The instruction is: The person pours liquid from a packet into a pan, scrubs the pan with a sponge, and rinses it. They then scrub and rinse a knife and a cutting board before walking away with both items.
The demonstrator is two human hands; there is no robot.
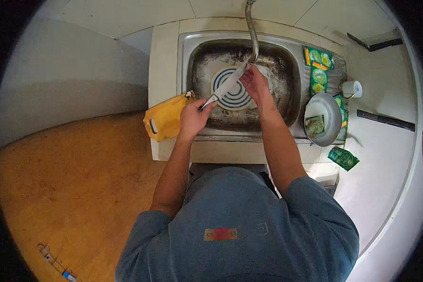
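Observation:
A knife [228, 86] lies slantwise over the metal sink [277, 105], its blade pointing up and right to beneath the faucet [254, 40]. My left hand [194, 118] is closed around its handle at the sink's left side. Near the blade's far end is my right hand [254, 83], under the faucet mouth, with fingers bent; whether it holds anything is unclear. Below the blade, a round plate [240, 100] with blue and white rings sits in the basin.
A yellow cutting board [170, 118] rests at the sink's left edge. On the right are a metal bowl [331, 113] with a green packet [314, 125] in it, a white cup [352, 89], green packets [319, 77] and another green packet [343, 158].

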